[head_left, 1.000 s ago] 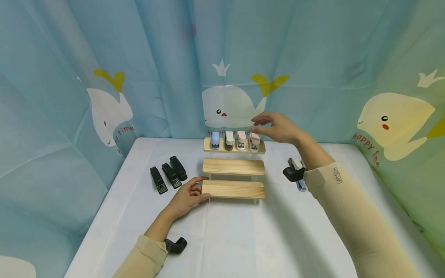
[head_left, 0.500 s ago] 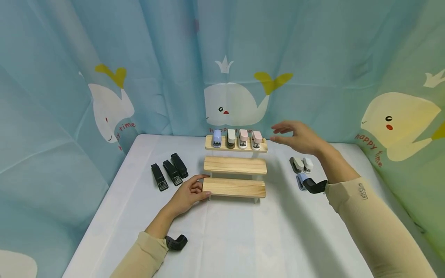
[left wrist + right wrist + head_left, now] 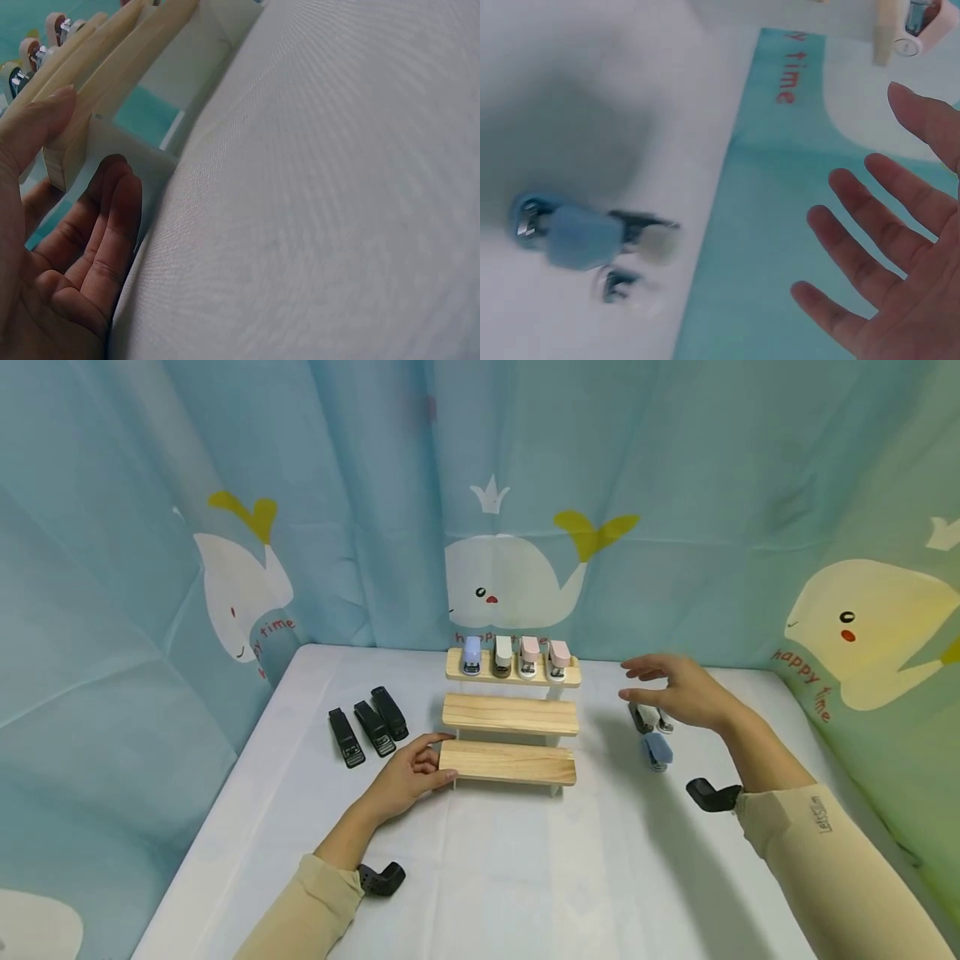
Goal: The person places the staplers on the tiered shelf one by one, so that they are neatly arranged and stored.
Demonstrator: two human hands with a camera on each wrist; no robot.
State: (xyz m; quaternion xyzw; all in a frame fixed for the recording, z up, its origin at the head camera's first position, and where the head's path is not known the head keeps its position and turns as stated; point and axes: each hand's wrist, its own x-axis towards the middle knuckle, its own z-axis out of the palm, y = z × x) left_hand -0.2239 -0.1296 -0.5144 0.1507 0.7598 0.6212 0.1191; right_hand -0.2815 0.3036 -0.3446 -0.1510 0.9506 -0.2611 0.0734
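Note:
A three-tier wooden display stand (image 3: 507, 763) stands mid-table. My left hand (image 3: 401, 785) grips the left end of its lowest board, thumb on the board's edge. In the left wrist view, the other fingers (image 3: 120, 210) curl under that board beside the clear leg. My right hand (image 3: 684, 692) is raised over the right side of the table, fingers spread and holding nothing. Below it lie a blue mini stapler (image 3: 657, 750), a grey one (image 3: 643, 718) and a white one (image 3: 643, 298), partly hidden by the hand in the head view.
On the top board stand a blue mini stapler (image 3: 471, 656), a grey-white one (image 3: 502, 657) and two pink ones (image 3: 528, 657). Three black staplers (image 3: 369, 727) lie left of the stand. A whale-print curtain (image 3: 375, 527) hangs behind the table.
My right hand has moved away from the pink stapler at the top board's right end, to the right and down over the loose mini staplers. The left hand keeps its grip on the stand.

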